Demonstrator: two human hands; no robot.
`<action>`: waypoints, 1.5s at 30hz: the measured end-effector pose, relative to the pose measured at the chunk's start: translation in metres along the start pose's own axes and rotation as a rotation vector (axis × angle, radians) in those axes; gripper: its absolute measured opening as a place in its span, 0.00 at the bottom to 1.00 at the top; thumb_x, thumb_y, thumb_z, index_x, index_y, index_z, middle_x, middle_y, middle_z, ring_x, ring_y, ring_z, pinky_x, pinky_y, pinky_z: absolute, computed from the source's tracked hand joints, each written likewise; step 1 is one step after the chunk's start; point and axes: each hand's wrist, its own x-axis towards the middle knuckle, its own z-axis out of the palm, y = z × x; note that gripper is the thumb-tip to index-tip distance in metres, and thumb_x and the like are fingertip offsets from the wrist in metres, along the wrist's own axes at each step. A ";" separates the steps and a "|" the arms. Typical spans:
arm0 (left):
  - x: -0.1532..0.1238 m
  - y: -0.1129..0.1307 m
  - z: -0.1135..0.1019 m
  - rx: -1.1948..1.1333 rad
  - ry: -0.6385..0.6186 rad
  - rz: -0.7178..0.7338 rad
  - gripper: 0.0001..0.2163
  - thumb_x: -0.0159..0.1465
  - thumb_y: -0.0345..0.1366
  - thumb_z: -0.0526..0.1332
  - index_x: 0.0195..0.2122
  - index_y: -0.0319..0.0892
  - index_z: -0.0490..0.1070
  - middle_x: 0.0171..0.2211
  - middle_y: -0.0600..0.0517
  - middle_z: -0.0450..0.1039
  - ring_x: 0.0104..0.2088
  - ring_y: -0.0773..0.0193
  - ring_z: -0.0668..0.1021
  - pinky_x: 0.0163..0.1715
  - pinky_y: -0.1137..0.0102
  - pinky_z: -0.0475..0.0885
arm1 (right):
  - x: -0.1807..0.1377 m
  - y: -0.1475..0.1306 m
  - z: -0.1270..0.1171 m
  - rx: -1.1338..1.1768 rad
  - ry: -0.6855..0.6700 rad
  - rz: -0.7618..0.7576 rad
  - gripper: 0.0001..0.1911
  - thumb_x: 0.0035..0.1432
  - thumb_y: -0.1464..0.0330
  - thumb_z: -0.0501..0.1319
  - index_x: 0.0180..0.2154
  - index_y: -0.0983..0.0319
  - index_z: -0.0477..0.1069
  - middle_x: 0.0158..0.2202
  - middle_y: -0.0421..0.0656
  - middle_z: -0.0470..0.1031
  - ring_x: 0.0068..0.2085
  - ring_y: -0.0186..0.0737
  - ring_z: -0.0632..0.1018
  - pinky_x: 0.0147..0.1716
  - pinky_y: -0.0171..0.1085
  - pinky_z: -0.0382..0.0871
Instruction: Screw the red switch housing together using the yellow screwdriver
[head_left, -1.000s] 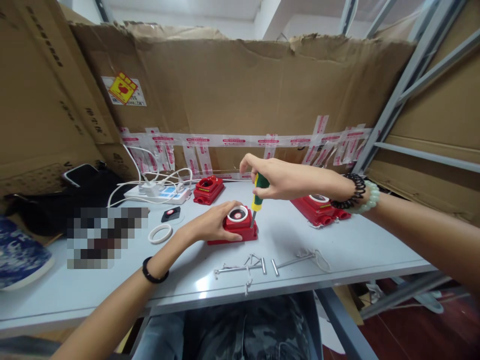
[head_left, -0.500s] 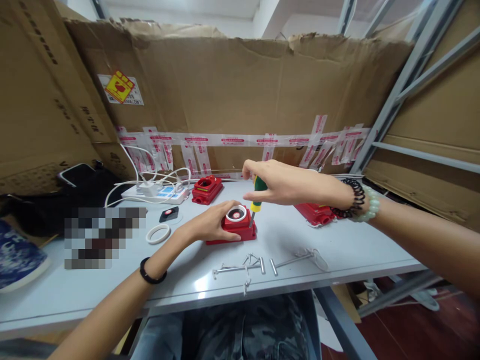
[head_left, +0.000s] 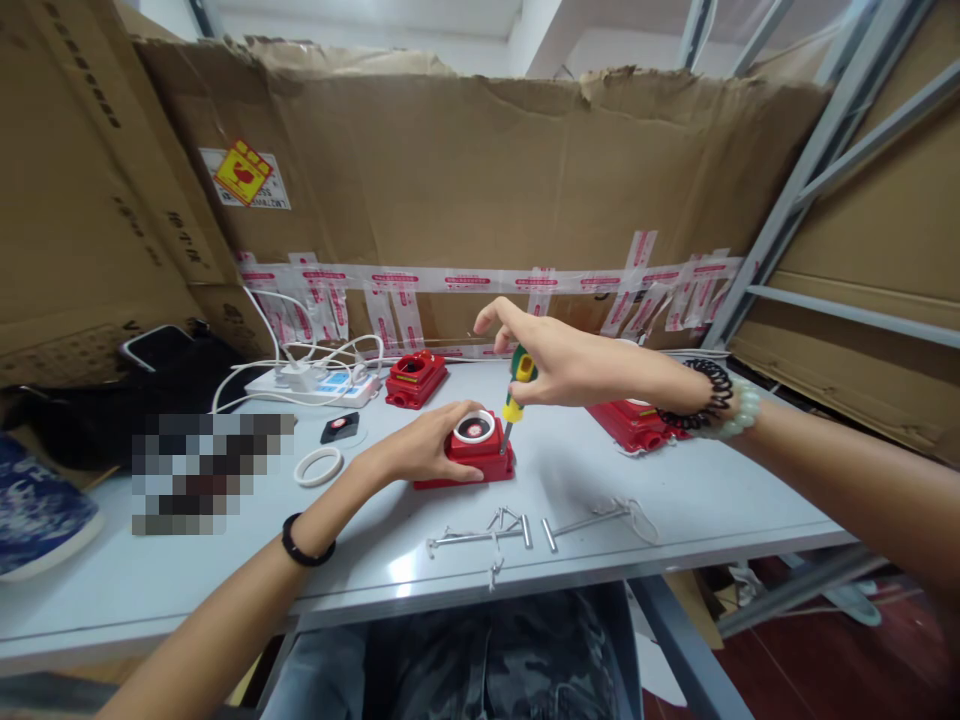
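My left hand [head_left: 431, 446] grips a red box-shaped housing [head_left: 491, 460] from its left side and keeps it on the table. On top of the housing sits a white ring [head_left: 475, 427] around a dark round centre. In my right hand [head_left: 547, 355] is a screwdriver [head_left: 517, 385] with a green and yellow handle, gripped by the thumb and some fingers while the index finger is raised. Its tip meets the right corner of the housing. Whether a screw sits under the tip cannot be made out. Two small metal T-bar hammers [head_left: 480, 537] [head_left: 585, 522] lie in front.
A second red housing [head_left: 415, 380] stands behind, and another [head_left: 630, 425] lies under my right forearm. To the left are a loose white ring [head_left: 318, 467], a black square piece [head_left: 340, 428] and a power strip [head_left: 315, 385] with cables. Cardboard [head_left: 480, 180] walls the back.
My right hand has lifted its index finger and loosened around the screwdriver handle, which shows turned with more yellow visible. My left hand and the housing stay in place.
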 end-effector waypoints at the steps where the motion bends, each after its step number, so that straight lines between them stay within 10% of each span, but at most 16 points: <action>1: 0.000 0.000 0.000 0.002 -0.003 0.001 0.34 0.52 0.50 0.67 0.56 0.44 0.57 0.52 0.44 0.67 0.49 0.51 0.72 0.47 0.62 0.67 | 0.000 0.000 -0.001 0.024 -0.022 -0.015 0.27 0.48 0.72 0.61 0.51 0.62 0.56 0.44 0.48 0.70 0.42 0.43 0.71 0.35 0.38 0.64; 45: 0.001 -0.002 0.002 0.033 0.010 -0.041 0.31 0.55 0.55 0.62 0.56 0.45 0.59 0.47 0.45 0.69 0.44 0.52 0.74 0.44 0.62 0.68 | 0.003 0.002 0.011 0.079 0.155 0.068 0.09 0.49 0.70 0.57 0.34 0.60 0.60 0.30 0.40 0.68 0.30 0.35 0.67 0.29 0.37 0.58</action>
